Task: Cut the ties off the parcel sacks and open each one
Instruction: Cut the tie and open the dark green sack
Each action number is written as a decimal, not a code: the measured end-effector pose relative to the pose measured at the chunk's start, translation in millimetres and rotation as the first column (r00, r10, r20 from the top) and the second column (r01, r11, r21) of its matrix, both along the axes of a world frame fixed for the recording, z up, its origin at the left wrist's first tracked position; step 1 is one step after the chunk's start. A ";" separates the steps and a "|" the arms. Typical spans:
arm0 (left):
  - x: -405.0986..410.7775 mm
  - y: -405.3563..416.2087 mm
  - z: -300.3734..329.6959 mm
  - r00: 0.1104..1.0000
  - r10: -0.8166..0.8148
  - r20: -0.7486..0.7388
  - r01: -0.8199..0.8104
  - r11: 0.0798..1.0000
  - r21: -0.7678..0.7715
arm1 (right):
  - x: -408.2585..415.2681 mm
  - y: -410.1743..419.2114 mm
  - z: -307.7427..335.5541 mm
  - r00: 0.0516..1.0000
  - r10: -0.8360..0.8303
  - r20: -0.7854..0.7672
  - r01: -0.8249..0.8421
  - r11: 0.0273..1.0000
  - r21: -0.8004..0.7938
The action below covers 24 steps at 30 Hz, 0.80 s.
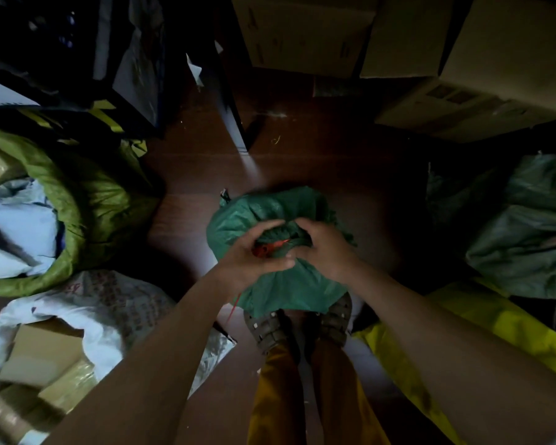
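Head view: both hands — left hand (257,248), right hand (326,248) — grip the dark green woven sack's (289,284) neck, its red tie (270,247) between their fingers, still on; the olive-green sack (87,200) left already gapes.

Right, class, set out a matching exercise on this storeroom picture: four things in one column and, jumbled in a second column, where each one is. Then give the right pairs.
Things
1. dark green sack
2. olive green sack
3. cardboard boxes
4. yellow sack

Places
A. stacked at the top right
B. lower right, under the right forearm
C. centre, gripped by the left hand and right hand
D. left edge, open, with pale parcels showing inside

Pairs: 1-C, 2-D, 3-A, 4-B
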State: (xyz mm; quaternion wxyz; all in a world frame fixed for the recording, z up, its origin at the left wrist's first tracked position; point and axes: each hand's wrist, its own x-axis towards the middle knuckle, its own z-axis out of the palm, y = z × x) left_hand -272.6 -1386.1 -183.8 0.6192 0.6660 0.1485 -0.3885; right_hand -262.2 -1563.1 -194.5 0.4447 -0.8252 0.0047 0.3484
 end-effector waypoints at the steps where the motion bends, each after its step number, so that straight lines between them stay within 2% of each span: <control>1: 0.2 3.6 -0.6 0.997 -0.071 0.003 0.071 0.997 0.027 | 0.6 0.9 1.9 0.999 -0.030 -0.013 0.030 0.999 0.014; 3: 4.7 7.6 3.4 0.993 -0.108 0.036 0.105 0.990 0.090 | 1.2 5.1 8.0 0.996 -0.086 -0.008 0.086 0.995 0.045; 8: 22.0 5.2 36.0 0.988 -0.091 0.127 0.077 0.991 0.112 | 2.7 9.9 43.5 0.967 -0.253 -0.008 0.253 0.963 0.094; 11: 29.3 1.2 65.4 0.987 -0.066 0.145 0.053 0.994 0.096 | 7.8 5.2 74.3 0.957 -0.290 -0.022 0.291 0.952 0.092; 13: 33.4 -1.6 82.9 0.985 -0.022 0.171 0.006 0.995 0.095 | 11.6 1.2 96.8 0.951 -0.308 0.022 0.305 0.948 0.096; 15: 37.4 -3.8 101.7 0.981 0.018 0.191 -0.038 0.994 0.098 | 14.5 -1.4 119.1 0.944 -0.310 0.108 0.303 0.950 0.075; 19: 47.3 -7.0 133.4 0.973 0.032 0.230 -0.064 0.989 0.131 | 18.6 -1.5 159.3 0.879 -0.226 0.420 0.271 0.961 -0.050; 21: 53.5 -8.9 145.9 0.969 0.022 0.248 -0.063 0.985 0.159 | 21.7 -0.5 178.0 0.797 -0.231 0.557 0.298 0.954 -0.031; 24: 63.6 -12.7 161.3 0.967 0.004 0.256 -0.054 0.980 0.191 | 28.9 -1.1 207.5 0.616 -0.294 0.731 0.367 0.928 0.064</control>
